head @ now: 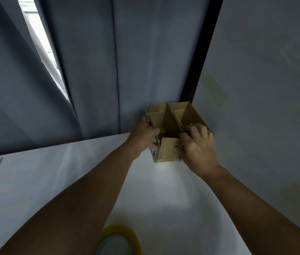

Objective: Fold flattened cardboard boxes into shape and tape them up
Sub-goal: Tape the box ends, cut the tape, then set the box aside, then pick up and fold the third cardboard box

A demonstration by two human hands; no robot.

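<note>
You are working on a small cardboard box (164, 116) that is standing at the far edge of the white desk (53, 181), right against the grey curtain (90, 70). Its top is facing up and open, with the flaps standing. A long flap (176, 118) is rising across the middle, and the short near flap (169, 142) is leaning inward between your hands.

Your left hand (145, 135) is wrapping its grip round the box's left wall, fingers curled over the edge. Your right hand (197, 146) is pinching the right side, fingers hooked over the right flap and thumb pressing on the near face. A glossy strip there looks like tape.

You are probably closing the top. Be folding the 2 short flaps down first, then the 2 long ones over them, so the long edges are meeting in 1 straight seam. Be bending each flap along its scored line rather than above it. Let the left hand be bracing the wall so the box is staying square, not skewing toward the curtain.

The yellow tape roll (121, 238) is lying at the near edge of the desk, well apart from the box. Before reaching for it, be holding the closed flaps flat under 1 palm. Sliding the box nearer would be giving both wrists more room.
</note>
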